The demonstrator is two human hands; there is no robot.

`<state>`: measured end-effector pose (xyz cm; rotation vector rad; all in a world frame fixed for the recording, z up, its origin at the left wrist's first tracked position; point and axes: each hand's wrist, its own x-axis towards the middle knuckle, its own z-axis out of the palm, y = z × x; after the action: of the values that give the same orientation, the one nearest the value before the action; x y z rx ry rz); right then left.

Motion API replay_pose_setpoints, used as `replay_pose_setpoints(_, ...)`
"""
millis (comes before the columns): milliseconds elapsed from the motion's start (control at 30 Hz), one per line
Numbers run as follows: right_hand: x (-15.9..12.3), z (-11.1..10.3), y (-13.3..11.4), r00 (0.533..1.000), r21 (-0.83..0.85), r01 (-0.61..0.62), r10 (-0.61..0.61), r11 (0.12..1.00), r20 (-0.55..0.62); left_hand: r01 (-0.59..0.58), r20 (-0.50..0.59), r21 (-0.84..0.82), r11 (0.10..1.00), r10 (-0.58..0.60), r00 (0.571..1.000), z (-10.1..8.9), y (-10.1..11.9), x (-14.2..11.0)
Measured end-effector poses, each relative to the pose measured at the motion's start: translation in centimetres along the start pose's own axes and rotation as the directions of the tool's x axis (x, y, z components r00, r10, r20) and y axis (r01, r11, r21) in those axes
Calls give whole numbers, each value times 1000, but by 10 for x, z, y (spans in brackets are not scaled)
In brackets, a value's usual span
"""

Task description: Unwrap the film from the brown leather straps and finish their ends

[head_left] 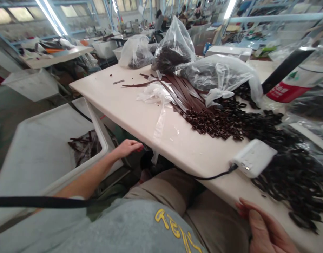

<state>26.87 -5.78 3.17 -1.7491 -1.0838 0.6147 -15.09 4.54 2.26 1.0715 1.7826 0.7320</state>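
Observation:
My left hand reaches down beside the table's front edge, just past the rim of a white bin. Its fingers are curled together and I cannot see anything in them. My right hand rests at the near edge of the cream table, fingers together and flat, holding nothing that shows. On the table lie a bundle of brown straps and a wide heap of small dark loops. A white power pack with a black cable sits near my right hand.
Clear plastic bags of dark parts stand at the table's far side. A red and white can is at the right. The bin holds a few brown straps. People work at benches in the background.

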Motion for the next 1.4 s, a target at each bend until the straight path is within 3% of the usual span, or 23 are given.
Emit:
replay_pose_setpoints(67,-2,1,2,999,5,28,-28,1000,46,22,167,-135,991,1,986,43,-4,3)
replay_pose_setpoints(167,-6,0,15,996,29,34,-37,999,84,75,298,-305,949,20,954,75,-7,3)
replay_pose_setpoints(300,-11,2,17,991,74,-35,25,997,133,173,382,-457,873,16,924,82,-13,-3)
replay_pose_setpoints(500,-10,26,-19,950,39,-29,16,999,312,245,403,-552,797,-3,915,80,-12,-27)
replay_pose_setpoints(600,-5,49,-33,872,98,63,-102,993,478,197,339,-619,761,32,940,78,-4,-34)
replay_pose_setpoints(700,-1,76,-46,753,164,118,-196,979,628,131,284,-645,753,76,956,76,3,-37)
replay_pose_setpoints(800,5,104,-63,648,160,130,-206,979,733,67,248,-641,764,123,961,74,7,-40)
replay_pose_setpoints(933,13,140,-91,552,134,158,-201,978,809,40,277,-623,781,172,945,74,14,-48)
replay_pose_setpoints(1000,14,155,-100,544,134,163,-203,977,814,41,296,-598,800,174,939,75,20,-53)
replay_pose_setpoints(1133,12,175,-100,612,105,206,-212,973,762,95,332,-550,829,113,937,78,22,-60)
replay_pose_setpoints(1267,18,177,-97,661,68,339,-289,938,693,208,388,-559,803,32,921,82,14,-51)
replay_pose_setpoints(1333,19,173,-103,653,62,411,-341,910,676,257,423,-543,799,-5,906,85,12,-47)
replay_pose_setpoints(1400,20,167,-113,606,58,516,-412,854,680,277,446,-515,811,-23,895,88,12,-45)
